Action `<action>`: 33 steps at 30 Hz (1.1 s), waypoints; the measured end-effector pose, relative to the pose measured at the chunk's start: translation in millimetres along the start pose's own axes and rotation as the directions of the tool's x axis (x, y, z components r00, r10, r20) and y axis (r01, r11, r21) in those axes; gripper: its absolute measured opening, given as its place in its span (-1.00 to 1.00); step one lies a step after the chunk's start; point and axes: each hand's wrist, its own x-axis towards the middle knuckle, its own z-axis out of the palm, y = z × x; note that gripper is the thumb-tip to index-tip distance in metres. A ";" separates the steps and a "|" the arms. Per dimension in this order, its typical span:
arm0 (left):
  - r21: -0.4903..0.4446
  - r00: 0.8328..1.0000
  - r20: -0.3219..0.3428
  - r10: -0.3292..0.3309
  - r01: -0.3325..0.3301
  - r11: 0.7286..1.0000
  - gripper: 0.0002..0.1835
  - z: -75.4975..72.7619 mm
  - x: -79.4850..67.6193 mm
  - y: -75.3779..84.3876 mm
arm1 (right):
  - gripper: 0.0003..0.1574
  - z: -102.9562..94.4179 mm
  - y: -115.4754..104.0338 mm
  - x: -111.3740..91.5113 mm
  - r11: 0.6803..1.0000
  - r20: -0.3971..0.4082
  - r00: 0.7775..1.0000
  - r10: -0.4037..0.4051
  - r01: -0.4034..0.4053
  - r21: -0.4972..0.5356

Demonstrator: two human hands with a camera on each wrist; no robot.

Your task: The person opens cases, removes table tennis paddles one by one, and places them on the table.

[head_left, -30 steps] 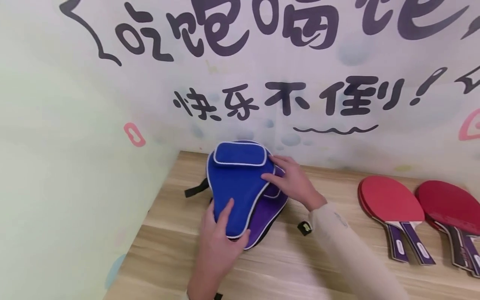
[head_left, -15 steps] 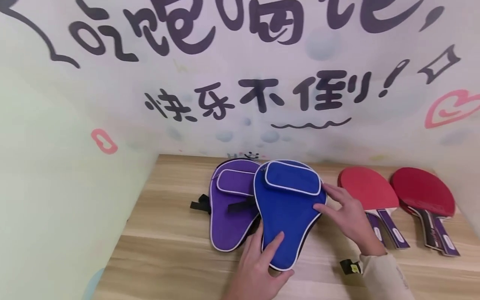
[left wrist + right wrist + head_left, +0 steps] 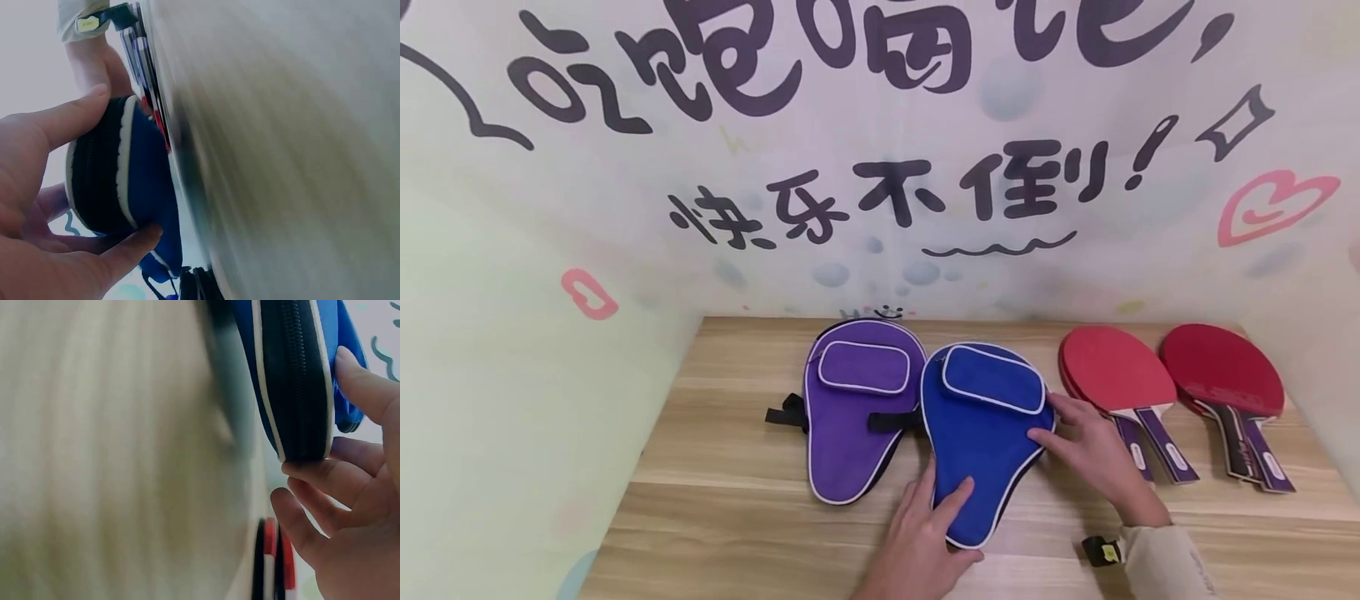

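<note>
A blue table tennis racket case [image 3: 981, 450] with white piping and a small front pocket is held by both hands. My left hand [image 3: 917, 533] grips its narrow end, the thumb on the front face. My right hand [image 3: 1097, 450] pinches its right edge beside the pocket. In both wrist views the dark zippered side of the blue case [image 3: 153, 162] shows between thumb and fingers, a little off the table. Just left of it a matching purple case [image 3: 853, 437] lies flat, pocket up, with a black strap between the two.
Two groups of overlapping red table tennis rackets, the nearer-left one [image 3: 1116, 367] and the far-right one [image 3: 1225, 367], lie to the right with handles toward me. The wooden tabletop [image 3: 722, 517] meets a wall with black lettering at the back and another wall on the left.
Both hands have carried the blue case off the purple one, to the right and down toward the table. The purple case now shows fully. The head view has shifted right.
</note>
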 end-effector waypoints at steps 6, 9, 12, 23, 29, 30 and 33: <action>0.019 0.997 0.040 -0.068 0.068 0.998 -0.11 -12.7 0.1 -7.1 | -0.07 19.8 -0.6 7.5 1.000 0.012 1.000 -0.021 0.021 -0.010; 0.017 0.991 0.064 -0.113 0.112 0.994 -0.11 -18.3 0.2 -11.7 | -0.04 27.1 -6.9 13.8 1.000 0.035 0.999 -0.015 0.014 0.024; 0.021 0.987 0.066 -0.147 0.145 0.989 -0.12 -21.4 -0.3 -17.0 | 0.02 32.3 -14.1 20.8 1.000 0.065 0.998 -0.011 0.009 0.028; -0.030 0.989 0.136 -0.064 0.068 0.997 -0.18 -21.9 -1.2 -17.8 | -0.02 22.6 -7.7 18.7 1.000 0.070 0.997 -0.019 0.018 0.017; -0.016 0.987 0.154 -0.037 0.040 0.999 -0.21 -18.9 -0.2 -12.3 | -0.05 12.4 -7.6 12.8 0.999 0.085 0.996 -0.018 0.021 -0.036; -0.002 0.988 0.149 -0.030 0.031 1.000 -0.21 -18.8 0.1 -11.9 | -0.05 11.8 -7.4 12.2 0.999 0.090 0.996 -0.015 0.018 -0.041; 0.026 0.985 0.172 -0.016 0.011 1.000 -0.22 -19.6 2.1 -12.3 | -0.06 10.4 -6.9 10.3 0.999 0.100 0.995 -0.002 0.007 -0.048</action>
